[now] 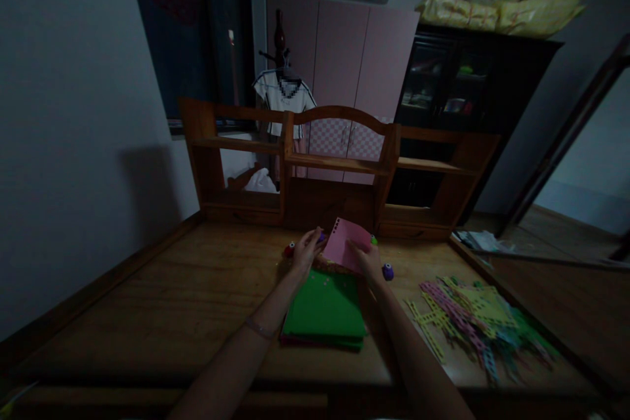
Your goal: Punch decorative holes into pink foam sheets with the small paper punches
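Note:
My right hand grips a pink sheet of paper, thumb lying on its face. Dark punched holes run along the sheet's upper left edge. Beside that edge, my left hand has its fingers bent round a small purple craft punch, mostly hidden by the fingers. Below both hands lies a stack of green paper with a pink edge showing underneath. A brown, woven-looking shallow container is partly covered behind the stack. Small punches with eyes stand around: a red one, a green one and another purple one.
A loose pile of perforated paper strips in yellow, pink, green and blue spreads over the right of the wooden table. Along the back edge rises a wooden shelf unit. A wall borders the left side.

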`<state>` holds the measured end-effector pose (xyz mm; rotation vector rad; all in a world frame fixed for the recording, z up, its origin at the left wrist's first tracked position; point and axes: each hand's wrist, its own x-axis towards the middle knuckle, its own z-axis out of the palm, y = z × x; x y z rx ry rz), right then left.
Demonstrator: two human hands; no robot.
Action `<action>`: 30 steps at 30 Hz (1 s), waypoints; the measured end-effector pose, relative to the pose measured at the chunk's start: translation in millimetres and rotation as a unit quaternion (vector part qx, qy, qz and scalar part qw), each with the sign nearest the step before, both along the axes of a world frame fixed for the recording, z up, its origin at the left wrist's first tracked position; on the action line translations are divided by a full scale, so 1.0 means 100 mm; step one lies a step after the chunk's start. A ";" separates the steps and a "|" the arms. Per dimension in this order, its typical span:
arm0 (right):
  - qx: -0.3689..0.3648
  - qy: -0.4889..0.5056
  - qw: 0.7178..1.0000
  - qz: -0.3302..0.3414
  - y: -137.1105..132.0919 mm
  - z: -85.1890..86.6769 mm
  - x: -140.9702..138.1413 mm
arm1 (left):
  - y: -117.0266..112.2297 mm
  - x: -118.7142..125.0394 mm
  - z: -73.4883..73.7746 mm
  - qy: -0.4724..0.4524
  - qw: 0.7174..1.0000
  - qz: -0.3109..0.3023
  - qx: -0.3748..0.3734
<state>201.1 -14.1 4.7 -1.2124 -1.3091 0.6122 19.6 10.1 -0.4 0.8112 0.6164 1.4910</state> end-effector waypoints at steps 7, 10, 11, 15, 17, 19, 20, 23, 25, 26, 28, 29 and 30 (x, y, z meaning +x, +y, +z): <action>-0.017 0.011 1.000 0.003 -0.01 0.04 -0.02 | 0.02 0.01 0.00 -0.006 0.999 -0.031 -0.011; -0.018 -0.018 1.000 -0.009 -0.03 0.06 -0.02 | 0.02 0.02 0.00 -0.008 0.999 -0.045 -0.015; -0.018 -0.029 0.999 -0.012 -0.05 0.07 -0.02 | 0.02 0.02 0.00 -0.010 0.999 -0.049 -0.012; -0.033 -0.071 0.997 -0.028 -0.10 0.10 -0.03 | 0.01 0.03 0.00 -0.009 0.999 -0.053 -0.001; -0.029 -0.081 0.996 -0.030 -0.10 0.10 -0.03 | 0.00 0.03 0.00 -0.004 0.998 -0.056 0.006; -0.015 -0.082 0.996 -0.026 -0.09 0.09 -0.03 | 0.00 0.02 0.01 -0.005 0.998 -0.059 0.006; -0.008 -0.081 0.996 -0.024 -0.08 0.09 -0.03 | 0.00 0.02 0.01 -0.007 0.998 -0.058 0.002; -0.004 -0.077 0.997 -0.024 -0.05 0.07 -0.02 | 0.00 0.00 0.02 -0.019 0.999 -0.049 -0.009; -0.009 -0.078 0.997 -0.023 -0.05 0.06 -0.02 | 0.00 -0.01 0.02 -0.021 0.999 -0.047 -0.010; -0.012 -0.079 0.997 -0.022 -0.04 0.06 -0.02 | -0.01 -0.01 0.02 -0.020 0.999 -0.048 -0.010; -0.014 -0.080 0.997 -0.018 -0.05 0.06 -0.03 | -0.02 -0.01 0.03 -0.018 0.998 -0.052 -0.008; -0.014 -0.079 0.997 -0.016 -0.05 0.06 -0.03 | -0.02 -0.01 0.03 -0.017 0.998 -0.054 -0.007; -0.016 -0.078 0.997 -0.016 -0.06 0.06 -0.03 | -0.03 -0.01 0.04 -0.018 0.998 -0.056 -0.005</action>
